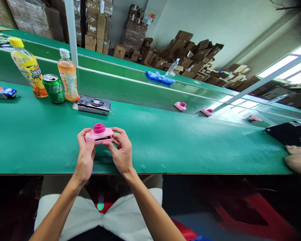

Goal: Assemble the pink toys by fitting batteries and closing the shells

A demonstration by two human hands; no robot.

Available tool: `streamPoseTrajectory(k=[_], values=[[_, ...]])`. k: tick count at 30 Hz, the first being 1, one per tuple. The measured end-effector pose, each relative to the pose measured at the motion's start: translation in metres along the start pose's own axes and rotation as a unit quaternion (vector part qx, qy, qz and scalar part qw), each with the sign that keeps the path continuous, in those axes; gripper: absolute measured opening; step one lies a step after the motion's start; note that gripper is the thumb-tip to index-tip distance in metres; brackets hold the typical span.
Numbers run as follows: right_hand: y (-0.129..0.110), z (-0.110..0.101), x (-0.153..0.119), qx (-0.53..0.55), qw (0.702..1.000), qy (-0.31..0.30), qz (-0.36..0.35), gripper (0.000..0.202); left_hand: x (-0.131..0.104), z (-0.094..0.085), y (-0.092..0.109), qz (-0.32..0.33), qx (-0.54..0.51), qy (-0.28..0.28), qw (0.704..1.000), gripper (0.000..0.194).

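Observation:
Between my two hands, just above the front part of the green tabletop, is a small pink toy camera (90,135) with a darker pink lens on top. Its two case halves gape along the side facing me, and a dark gap shows. My left hand (85,157) grips the left end, thumb on the near side. At the opposite end, my right hand (121,150) pinches the case between thumb and fingers, close to the gap. Behind the hands lies a flat box with a camera picture (94,103).
A yellow-capped bottle (30,68), a green can (53,88) and an orange drink bottle (68,77) stand at the back left. More pink cameras (180,106) sit on the conveyor belt (130,90). Another person's hand (299,159) is at the far right, by a black item (288,132).

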State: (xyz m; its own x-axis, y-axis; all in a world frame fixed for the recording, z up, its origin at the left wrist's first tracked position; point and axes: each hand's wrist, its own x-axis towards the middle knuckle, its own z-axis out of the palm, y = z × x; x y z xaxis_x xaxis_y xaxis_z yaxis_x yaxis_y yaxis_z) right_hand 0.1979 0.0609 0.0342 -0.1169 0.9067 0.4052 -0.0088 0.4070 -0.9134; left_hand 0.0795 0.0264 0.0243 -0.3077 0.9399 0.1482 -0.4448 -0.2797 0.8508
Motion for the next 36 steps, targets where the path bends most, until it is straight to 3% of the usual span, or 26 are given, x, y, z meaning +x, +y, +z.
streamPoseTrajectory(k=[5,8,11,14,22,26,28,30,32,36], values=[[0.004,-0.003,-0.005,0.073,0.997,0.034,0.003,0.042,0.001,-0.006,0.003,-0.004,0.092,-0.008,0.996,0.039],[0.002,-0.014,0.001,0.114,0.992,-0.034,0.048,0.051,0.003,-0.016,0.007,0.011,0.187,-0.040,0.982,0.040],[-0.004,-0.028,0.008,0.098,0.981,-0.125,0.113,0.041,0.003,-0.023,0.011,0.022,0.265,-0.089,0.960,0.040],[-0.010,-0.038,0.010,0.084,0.973,-0.157,0.144,0.041,0.002,-0.023,0.011,0.046,0.306,-0.115,0.944,0.040],[-0.018,-0.046,0.017,0.072,0.954,-0.210,0.201,0.043,0.000,-0.029,0.006,0.033,0.286,-0.131,0.949,0.036],[-0.022,-0.045,0.018,0.036,0.960,-0.186,0.205,0.038,0.001,-0.029,0.003,-0.050,0.265,-0.113,0.956,0.040],[-0.021,-0.054,0.026,-0.006,0.965,-0.183,0.189,0.035,0.003,-0.026,-0.004,-0.088,0.219,-0.098,0.967,0.050],[-0.014,-0.075,0.048,-0.082,0.968,-0.170,0.165,0.038,0.005,-0.023,-0.014,-0.082,0.154,-0.063,0.983,0.067],[0.001,-0.106,0.088,-0.206,0.965,-0.095,0.130,0.048,0.004,-0.022,-0.023,-0.072,0.124,-0.038,0.989,0.073],[0.049,-0.165,0.196,-0.385,0.916,0.080,0.078,0.060,0.000,-0.023,-0.027,-0.109,0.214,-0.118,0.964,0.051]])
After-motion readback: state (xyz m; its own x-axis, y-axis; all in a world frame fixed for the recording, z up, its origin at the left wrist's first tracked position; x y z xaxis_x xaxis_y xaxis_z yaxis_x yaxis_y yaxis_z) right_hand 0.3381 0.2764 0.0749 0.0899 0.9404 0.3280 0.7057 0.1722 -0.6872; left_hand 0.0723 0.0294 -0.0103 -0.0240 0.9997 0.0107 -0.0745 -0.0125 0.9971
